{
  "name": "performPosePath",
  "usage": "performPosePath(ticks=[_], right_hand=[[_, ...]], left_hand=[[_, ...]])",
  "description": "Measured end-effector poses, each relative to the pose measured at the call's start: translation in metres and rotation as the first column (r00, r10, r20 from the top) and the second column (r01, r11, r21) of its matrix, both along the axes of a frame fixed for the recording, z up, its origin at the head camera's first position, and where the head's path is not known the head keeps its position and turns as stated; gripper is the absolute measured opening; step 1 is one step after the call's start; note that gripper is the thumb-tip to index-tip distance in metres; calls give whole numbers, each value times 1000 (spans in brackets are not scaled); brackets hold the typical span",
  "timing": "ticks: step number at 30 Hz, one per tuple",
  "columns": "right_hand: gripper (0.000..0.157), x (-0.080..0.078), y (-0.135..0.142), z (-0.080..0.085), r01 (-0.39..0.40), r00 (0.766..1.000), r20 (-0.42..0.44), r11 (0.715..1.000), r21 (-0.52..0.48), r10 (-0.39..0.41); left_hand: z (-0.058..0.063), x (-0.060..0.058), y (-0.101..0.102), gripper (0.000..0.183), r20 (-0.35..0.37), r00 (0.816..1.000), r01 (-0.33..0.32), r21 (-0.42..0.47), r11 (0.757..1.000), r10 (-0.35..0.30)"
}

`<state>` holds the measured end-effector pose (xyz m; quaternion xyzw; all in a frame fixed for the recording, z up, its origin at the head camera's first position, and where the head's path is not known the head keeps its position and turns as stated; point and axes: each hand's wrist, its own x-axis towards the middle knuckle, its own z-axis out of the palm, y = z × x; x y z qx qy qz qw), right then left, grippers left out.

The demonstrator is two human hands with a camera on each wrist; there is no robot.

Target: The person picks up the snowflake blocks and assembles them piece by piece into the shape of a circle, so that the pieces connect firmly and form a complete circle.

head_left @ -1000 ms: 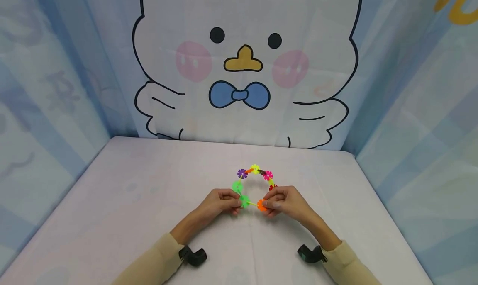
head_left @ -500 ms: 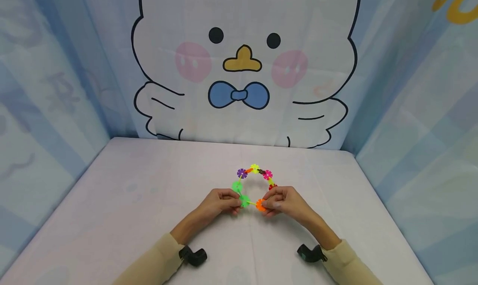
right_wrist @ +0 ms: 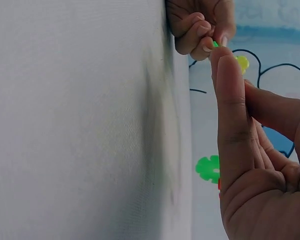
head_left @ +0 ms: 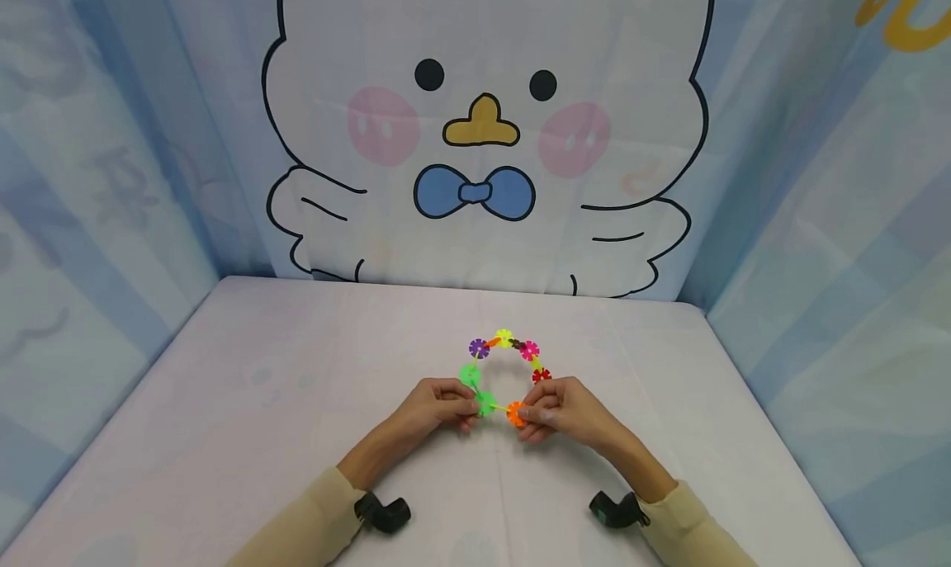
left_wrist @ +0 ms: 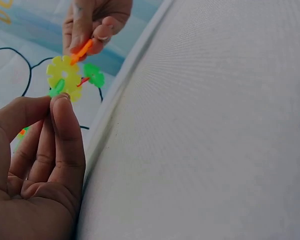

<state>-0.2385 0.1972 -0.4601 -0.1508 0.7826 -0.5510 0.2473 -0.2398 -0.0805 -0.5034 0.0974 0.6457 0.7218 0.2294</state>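
A ring of linked notched plastic discs stands above the white table in the head view. My left hand pinches a green disc at its lower left. My right hand pinches an orange disc at its lower right. Between these two sits a yellow disc, seen face-on in the left wrist view. Above the right fingers a red disc shows, with pink, yellow, purple and green discs round the rest of the ring. In the right wrist view, the right fingertips hide the orange disc.
The table is covered in white cloth. A curtain with a cartoon character hangs behind it, with blue patterned curtains on both sides. Each wrist bears a black camera near the sleeve.
My right hand has shifted slightly down and its fingers have drawn a little off the red disc, which shows more. The head view has tilted slightly. Both hands keep their pinch.
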Motion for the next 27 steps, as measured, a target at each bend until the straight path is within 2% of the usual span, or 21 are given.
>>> performPosePath(ticks=[7,12,18,20,24,27], right_hand=[[24,1,-5,-1,-13,1000,-30,999,-52,11],[24,4,-9,-3,28,999,-25,997,-65,-30],[24,8,-18,-7,98,993,-59,990,-98,-104],[23,10,-21,-8,106,990,-88,989,-104,-115],[20,14,-26,-9,101,981,-156,989,-104,-116],[18,16,-28,-9,91,974,-201,991,-97,-109]], left_hand=[[0,-1,-3,21,-21,1000,7,-9,1000,-7],[0,-1,-3,21,-4,1000,12,5,1000,-12],[4,0,-2,25,54,994,99,22,995,-100],[5,3,2,27,74,991,107,32,994,-109],[4,9,15,31,134,989,55,66,996,-63],[5,13,20,30,157,987,15,59,998,-24]])
